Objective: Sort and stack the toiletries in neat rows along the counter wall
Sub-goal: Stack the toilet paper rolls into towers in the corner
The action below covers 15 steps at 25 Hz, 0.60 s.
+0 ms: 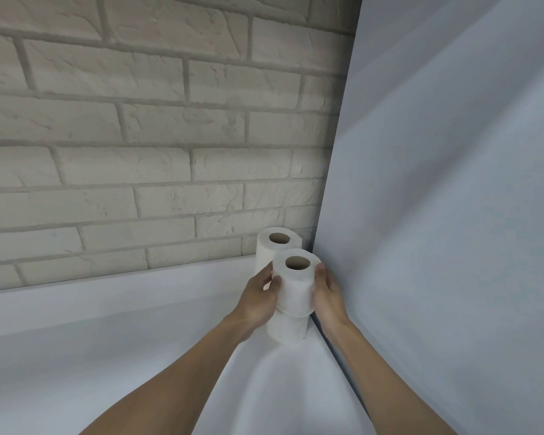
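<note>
A white toilet roll (296, 287) stands upright on top of another white roll (288, 329) on the counter, in the corner by the right wall. My left hand (258, 299) grips the top roll's left side, thumb on its front. My right hand (325, 293) grips its right side. Behind this stack a second stack of white rolls (269, 246) stands against the brick wall; only its top roll shows clearly.
The white counter (123, 340) runs leftward along the pale brick wall (139, 136). A plain white side wall (453, 215) closes the corner directly right of the rolls.
</note>
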Available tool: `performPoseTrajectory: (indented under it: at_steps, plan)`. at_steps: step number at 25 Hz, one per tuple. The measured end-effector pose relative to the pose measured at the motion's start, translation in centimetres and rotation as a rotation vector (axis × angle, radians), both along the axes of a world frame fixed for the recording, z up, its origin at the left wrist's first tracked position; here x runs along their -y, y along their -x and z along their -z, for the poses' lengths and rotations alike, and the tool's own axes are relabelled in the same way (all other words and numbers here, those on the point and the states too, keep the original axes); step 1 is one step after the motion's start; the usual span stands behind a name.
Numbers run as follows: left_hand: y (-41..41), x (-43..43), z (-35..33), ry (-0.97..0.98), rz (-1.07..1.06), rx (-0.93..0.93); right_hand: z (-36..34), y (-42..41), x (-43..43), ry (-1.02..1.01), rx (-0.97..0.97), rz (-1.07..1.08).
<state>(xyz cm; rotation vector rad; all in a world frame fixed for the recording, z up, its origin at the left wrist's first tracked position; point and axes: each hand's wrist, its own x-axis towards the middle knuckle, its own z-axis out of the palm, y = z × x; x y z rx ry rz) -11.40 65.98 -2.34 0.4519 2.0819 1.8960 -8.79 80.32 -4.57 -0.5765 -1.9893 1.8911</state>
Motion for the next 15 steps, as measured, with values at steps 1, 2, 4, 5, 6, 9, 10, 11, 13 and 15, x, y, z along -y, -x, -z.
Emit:
performPoseTrajectory:
  at_steps: [1,2,4,5,6,9,10,11,13,15]
  plan:
    - [0.1,-0.1,0.2,-0.005,-0.004,0.008,0.0,0.0,0.1,0.009,0.009,-0.006]
    - [0.2,-0.2,0.5,-0.016,-0.011,0.028,0.0,0.0,0.1,0.019,0.017,-0.013]
    - [0.2,-0.5,1.2,-0.033,-0.016,0.099,0.0,-0.1,0.3,0.043,0.026,-0.034]
    - [0.1,-0.6,1.4,-0.033,-0.014,0.139,0.2,-0.1,0.3,0.055,0.035,-0.045]
    - [0.1,-0.8,1.8,-0.028,-0.015,0.173,0.4,0.0,0.3,0.065,0.046,-0.054]
    - [0.4,-1.1,2.4,-0.03,-0.02,0.219,1.2,0.4,0.5,0.081,0.068,-0.08]
    - [0.4,-1.1,2.4,-0.048,-0.021,0.233,1.4,0.5,0.6,0.088,0.07,-0.085]
    - [0.3,-1.2,2.2,-0.068,-0.014,0.252,1.5,0.6,0.6,0.095,0.07,-0.089]
    - [0.3,-1.4,2.0,-0.096,0.0,0.282,1.5,0.6,0.6,0.109,0.066,-0.091]
    - [0.3,-1.4,2.0,-0.112,-0.001,0.301,1.5,0.7,0.6,0.125,0.07,-0.095]
